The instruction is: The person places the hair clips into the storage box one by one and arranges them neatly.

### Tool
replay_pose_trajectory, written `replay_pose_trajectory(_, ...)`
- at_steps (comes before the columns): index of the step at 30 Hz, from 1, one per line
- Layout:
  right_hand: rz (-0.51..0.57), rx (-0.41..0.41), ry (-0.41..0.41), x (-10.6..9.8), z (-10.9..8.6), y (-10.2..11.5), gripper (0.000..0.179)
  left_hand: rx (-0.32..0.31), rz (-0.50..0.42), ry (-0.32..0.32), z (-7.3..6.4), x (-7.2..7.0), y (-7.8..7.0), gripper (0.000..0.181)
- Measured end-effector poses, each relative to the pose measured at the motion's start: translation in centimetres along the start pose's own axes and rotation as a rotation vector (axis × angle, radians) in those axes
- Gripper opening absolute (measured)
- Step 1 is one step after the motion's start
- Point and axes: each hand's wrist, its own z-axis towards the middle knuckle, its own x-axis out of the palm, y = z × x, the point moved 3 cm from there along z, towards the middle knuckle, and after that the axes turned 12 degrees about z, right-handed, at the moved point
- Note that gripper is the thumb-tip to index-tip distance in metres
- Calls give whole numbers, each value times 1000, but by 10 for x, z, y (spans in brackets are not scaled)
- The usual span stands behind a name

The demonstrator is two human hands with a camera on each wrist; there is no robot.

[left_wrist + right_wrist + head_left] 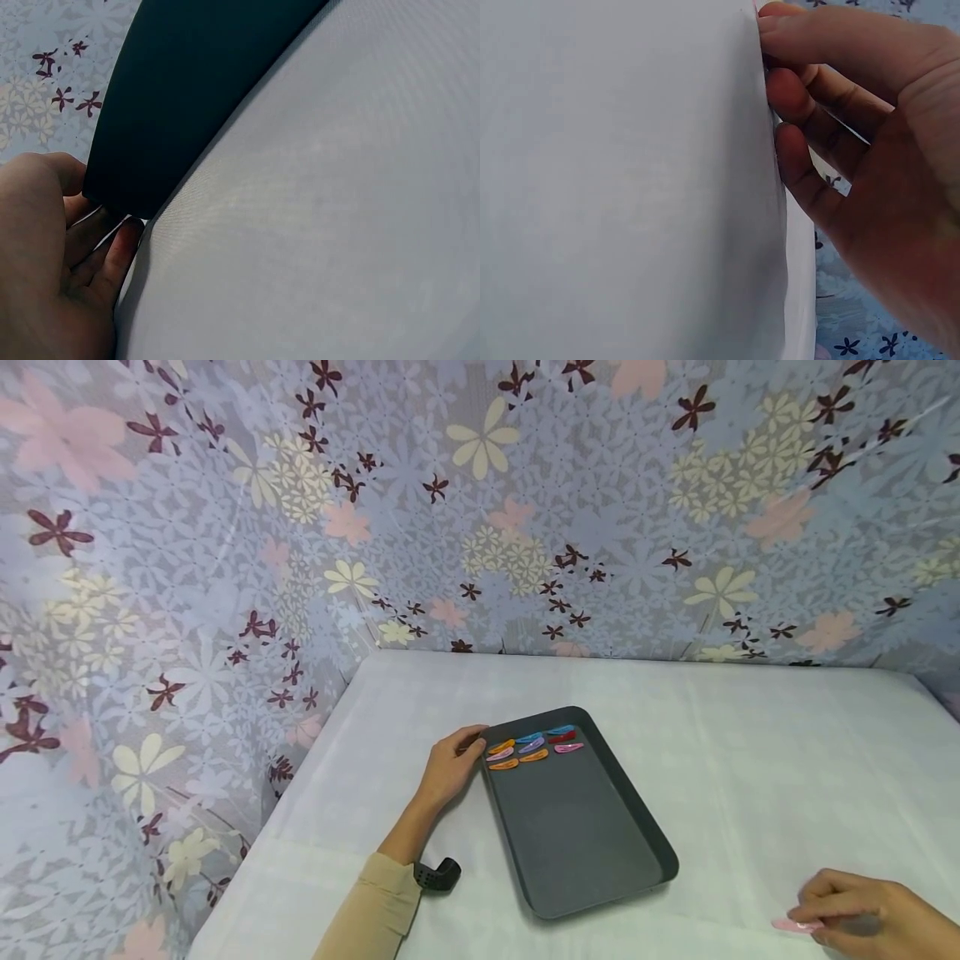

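Observation:
A dark grey rectangular tray (577,835) lies at an angle on the white cloth. My left hand (450,767) grips its far left corner; in the left wrist view the hand (56,247) has its fingers around the tray's end wall (142,161). Snap hair clips lie in rows at the tray's far end, among them an orange clip (534,756), a red clip (562,737) and a purple clip (531,745). To the right of the tray, my right hand (873,912) pinches a pink hair clip (787,926) low over the cloth. Fingers partly cover that clip.
White cloth (750,760) covers the table on both sides of the tray. Flower-patterned fabric (480,527) hangs behind and along the left side. A black band with a small device (438,875) sits on the left wrist.

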Motion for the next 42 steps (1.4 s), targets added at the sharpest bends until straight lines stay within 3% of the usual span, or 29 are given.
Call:
replay_pose_trajectory(4,5,102,29,-3,3,0,34,-9,3,4,-1,2,1,30)
replay_pose_trajectory(10,-79,223,53,-7,16,1,23,-20,-7,11,-1,1,-1,31)
replay_pose_trajectory(12,-98,171,17,-7,22,2,26,-22,-7,13,-1,1,-2,30)
replay_pose_trajectory(15,-93,164,21,-6,29,2,27,-19,-7,7,-2,-1,-2,30)
replay_pose_trajectory(19,-95,215,65,-8,38,3,23,0,-6,3,-1,0,-4,31)
replay_pose_trajectory(24,-124,180,48,-13,53,12,23,-3,-2,9,-2,1,-4,32)
replay_pose_trajectory(32,-87,224,78,-14,81,22,20,-12,-14,0,-1,-2,-3,31)
replay_pose_trajectory(42,-98,133,148,-15,119,32,19,3,-14,2,-1,-1,-3,30)
